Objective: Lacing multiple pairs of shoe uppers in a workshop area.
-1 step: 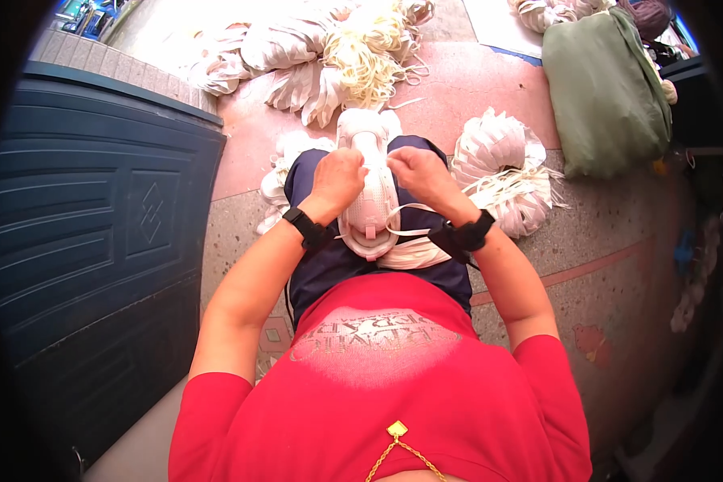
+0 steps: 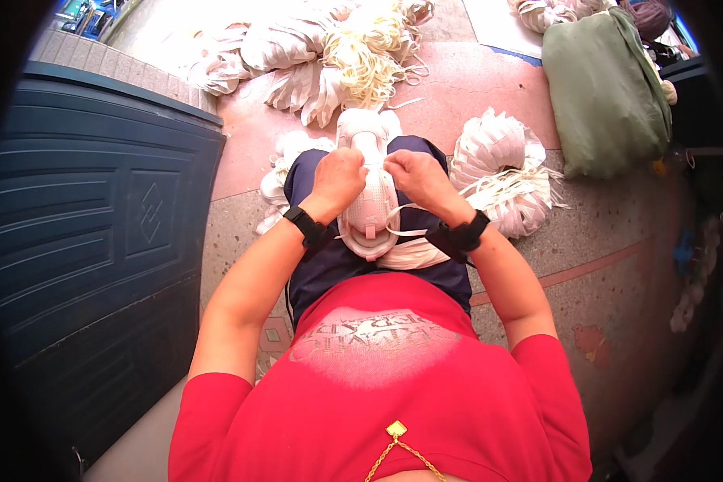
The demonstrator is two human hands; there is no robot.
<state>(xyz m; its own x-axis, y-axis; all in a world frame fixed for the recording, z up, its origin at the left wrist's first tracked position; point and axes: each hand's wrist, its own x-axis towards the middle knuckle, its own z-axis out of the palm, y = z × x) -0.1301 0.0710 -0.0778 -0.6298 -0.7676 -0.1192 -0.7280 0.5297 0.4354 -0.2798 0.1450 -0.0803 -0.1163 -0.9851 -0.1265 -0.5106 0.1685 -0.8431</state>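
Observation:
A white and pale pink sneaker (image 2: 369,197) rests on my lap between my thighs, its pink heel tab toward me. At its left edge, near the lacing area, my left hand (image 2: 340,178) is closed in a pinch. My right hand (image 2: 418,177) pinches at the right edge, across from the left one. What lies in either pinch is too small or hidden to name. A pale flat lace (image 2: 410,233) trails from the shoe's right side and passes under my right wrist. Below it, more pale laces (image 2: 414,255) lie across my lap.
Bundles of white laces (image 2: 285,48) and cream laces (image 2: 365,48) lie on the floor ahead. Another lace bundle (image 2: 498,153) sits right of my knee. A green sack (image 2: 606,96) stands at the far right. A dark blue panelled door (image 2: 104,209) flanks my left.
My right hand has shifted slightly left, closer to the sneaker. My left hand and the sneaker hold their place.

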